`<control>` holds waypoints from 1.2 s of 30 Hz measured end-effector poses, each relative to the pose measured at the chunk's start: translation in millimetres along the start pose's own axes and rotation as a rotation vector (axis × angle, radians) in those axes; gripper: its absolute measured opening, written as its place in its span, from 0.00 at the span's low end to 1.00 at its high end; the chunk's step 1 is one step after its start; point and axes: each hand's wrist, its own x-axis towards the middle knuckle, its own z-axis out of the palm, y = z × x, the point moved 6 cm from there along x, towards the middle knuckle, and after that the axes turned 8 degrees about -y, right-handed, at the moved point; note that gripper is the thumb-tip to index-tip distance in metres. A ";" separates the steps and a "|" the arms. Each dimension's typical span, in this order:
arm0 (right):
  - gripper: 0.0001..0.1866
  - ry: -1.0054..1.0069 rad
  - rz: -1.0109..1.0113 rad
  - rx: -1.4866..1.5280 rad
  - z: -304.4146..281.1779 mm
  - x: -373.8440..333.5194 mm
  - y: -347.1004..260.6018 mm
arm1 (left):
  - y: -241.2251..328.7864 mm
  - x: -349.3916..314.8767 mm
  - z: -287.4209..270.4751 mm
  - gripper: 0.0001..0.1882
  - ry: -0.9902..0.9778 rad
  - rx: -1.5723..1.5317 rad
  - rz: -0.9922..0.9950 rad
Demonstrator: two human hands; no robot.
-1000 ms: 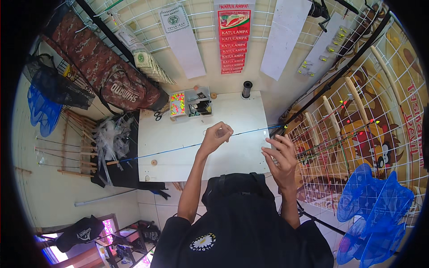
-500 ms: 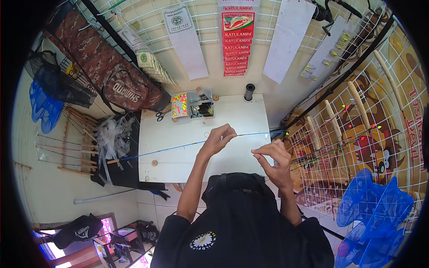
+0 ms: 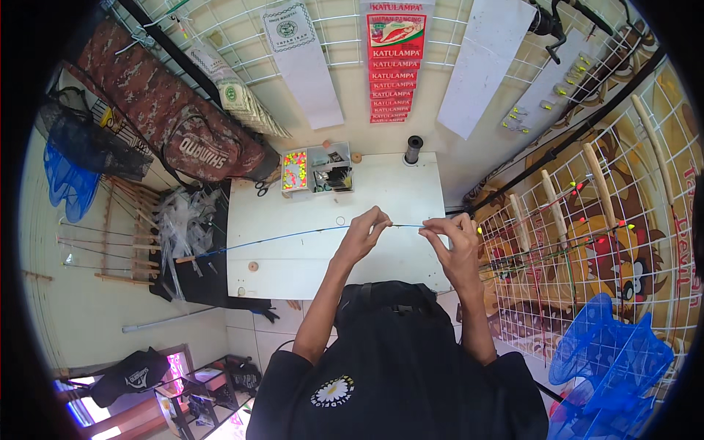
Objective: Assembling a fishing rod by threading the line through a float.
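1. Blue rod blank [image 3: 293,236] now running nearly level across the white table [image 3: 323,205]; half a second back it sloped a touch more, with the tip end sitting higher by the right edge.
2. Left hand [image 3: 364,236] shifted a bit toward the right since the earlier frames, now almost meeting the other hand over the table's front half.
3. Right hand [image 3: 456,246] dropped lower and came in closer than a second ago, when it was raised with fingers spread.
4. Left hand: pinched narrow, thumb and fingertips closed on the thin rod section, wrist bent, forearm coming up from below.
5. Right hand: also pinched narrow at the fingertips, closed on the tip end of the rod [image 3: 411,226], other fingers curled loosely. Can't make out whether anything else sits between those fingers, way too small.
6. Short bare stretch of rod showing between the two hands, both pinches level with each other.
7. Rod's butt end sticking out past the table's left edge, over the dark mat with clear plastic bags [image 3: 183,227].
8. Small ring [image 3: 340,220] lying on the table just beyond the left hand, not touching it.
9. Round wooden bead-like bit [image 3: 253,266] near the table's front left, well apart from both hands.
10. Tackle box [image 3: 317,169] with bright floats at the back edge, black tube [image 3: 413,149] standing upright beside it.
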 end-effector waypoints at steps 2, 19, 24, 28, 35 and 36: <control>0.07 -0.035 0.001 -0.028 6.7 2.1 7.1 | -0.3 0.8 -0.7 0.06 -0.010 0.001 -0.002; 0.05 -0.222 -0.078 -0.214 49.0 10.5 22.5 | -4.1 11.3 6.1 0.11 -0.321 -0.005 -0.163; 0.08 -0.266 -0.071 -0.172 56.3 8.6 26.1 | -1.1 9.6 11.4 0.12 -0.320 0.019 -0.126; 0.05 -0.285 -0.039 -0.113 55.6 8.8 26.3 | 8.5 3.5 15.5 0.11 -0.273 0.096 -0.106; 0.05 -0.327 -0.099 -0.193 55.1 5.1 23.8 | 16.2 -7.7 22.4 0.10 -0.181 0.179 -0.135; 0.05 -0.329 -0.097 -0.194 55.7 4.5 24.6 | 16.6 -8.1 22.9 0.10 -0.175 0.207 -0.136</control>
